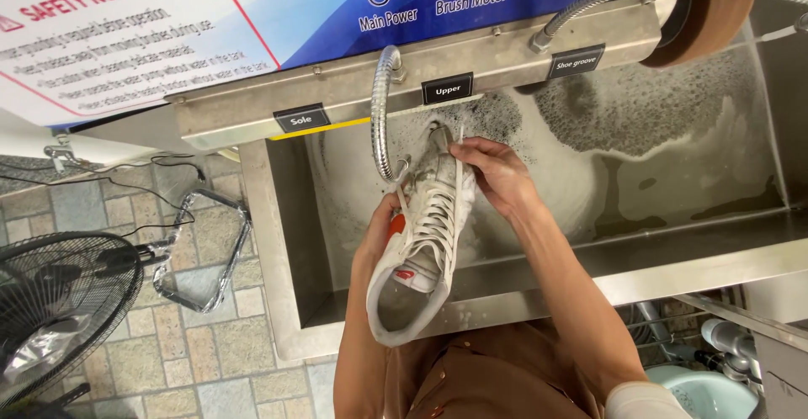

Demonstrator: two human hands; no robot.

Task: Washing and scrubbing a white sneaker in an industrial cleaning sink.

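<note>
Hands: left hand [376, 232], right hand [497, 175] grip wet white laced sneaker [421, 251].

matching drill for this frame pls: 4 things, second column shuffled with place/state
Things
1. white sneaker
2. black fan
3. flexible metal hose
4. steel tub

Places or states
A. on the tiled floor, far left
B. held in both hands, toe toward the machine
C. walls streaked with foam
D. curves down from the machine to the shoe's toe

Pairs: 1-B, 2-A, 3-D, 4-C. The left hand grips the sneaker's side; the right hand is on its laces.
</note>
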